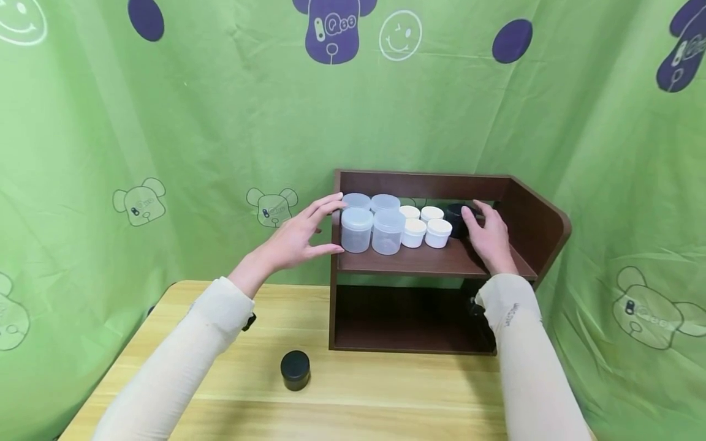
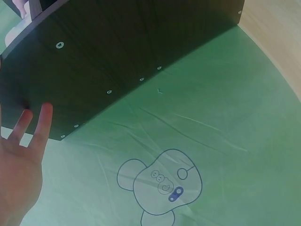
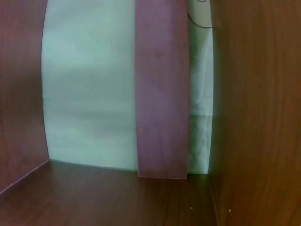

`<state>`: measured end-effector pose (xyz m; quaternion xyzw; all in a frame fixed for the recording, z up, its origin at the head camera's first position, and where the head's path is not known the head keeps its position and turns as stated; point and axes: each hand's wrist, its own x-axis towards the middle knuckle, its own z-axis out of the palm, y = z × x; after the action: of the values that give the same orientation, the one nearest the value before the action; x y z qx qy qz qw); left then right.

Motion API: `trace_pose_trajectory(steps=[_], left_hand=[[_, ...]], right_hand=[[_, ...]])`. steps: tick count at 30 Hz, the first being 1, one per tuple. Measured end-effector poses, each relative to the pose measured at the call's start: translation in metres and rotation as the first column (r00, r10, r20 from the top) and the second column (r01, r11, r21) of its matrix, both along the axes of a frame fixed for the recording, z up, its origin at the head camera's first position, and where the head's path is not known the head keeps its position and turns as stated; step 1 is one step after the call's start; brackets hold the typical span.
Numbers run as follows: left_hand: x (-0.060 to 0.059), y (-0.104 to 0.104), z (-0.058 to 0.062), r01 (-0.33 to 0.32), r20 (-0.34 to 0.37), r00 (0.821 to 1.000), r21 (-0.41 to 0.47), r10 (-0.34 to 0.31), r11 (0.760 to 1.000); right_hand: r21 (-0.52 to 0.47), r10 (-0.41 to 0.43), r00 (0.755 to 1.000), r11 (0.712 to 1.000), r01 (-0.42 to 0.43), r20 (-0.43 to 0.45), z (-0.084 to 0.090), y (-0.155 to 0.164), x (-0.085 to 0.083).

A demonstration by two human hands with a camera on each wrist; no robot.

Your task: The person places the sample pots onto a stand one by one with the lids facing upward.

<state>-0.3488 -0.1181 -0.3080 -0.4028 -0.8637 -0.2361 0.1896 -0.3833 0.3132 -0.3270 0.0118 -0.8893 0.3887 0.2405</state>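
Note:
On the left, my left hand (image 1: 300,236) has its fingers spread by the shelf's left side panel (image 1: 334,263). In the left wrist view, its fingers (image 2: 43,125) are against or close to the panel's outer face. Clustered on the upper shelf are several translucent lidded jars (image 1: 388,236) and, beside them, several small white jars (image 1: 438,234). At the right end of the row, my right hand (image 1: 491,239) holds a black jar (image 1: 455,222) between thumb and fingers; the hand partly covers the jar. The right wrist view does not show this hand.
Another black jar (image 1: 295,370) stands upright on the wooden table (image 1: 386,404), left of and in front of the brown shelf. The lower compartment (image 1: 408,340) lies below the jars. A tall right side panel (image 1: 537,226) rises beside my right hand. A green curtain (image 1: 220,122) hangs behind.

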Motion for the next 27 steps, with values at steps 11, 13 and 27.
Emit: trace_pose_trajectory(steps=[11, 13, 27], left_hand=[[-0.001, 0.001, 0.000, -0.013, -0.008, 1.000, -0.009, 0.013, 1.000], [0.000, 0.001, -0.001, -0.017, -0.008, 1.000, -0.011, 0.017, 1.000], [0.002, 0.001, -0.001, -0.015, -0.002, 1.000, 0.000, 0.015, 1.000]], right_hand=[[-0.158, -0.103, 0.921, 0.986, 0.045, -0.375, 0.014, -0.022, 0.025], [-0.168, -0.095, 0.883, 0.986, 0.019, -0.460, 0.018, -0.032, 0.036], [0.063, 0.283, 0.682, 0.942, -0.329, -0.675, -0.007, -0.126, 0.117]])
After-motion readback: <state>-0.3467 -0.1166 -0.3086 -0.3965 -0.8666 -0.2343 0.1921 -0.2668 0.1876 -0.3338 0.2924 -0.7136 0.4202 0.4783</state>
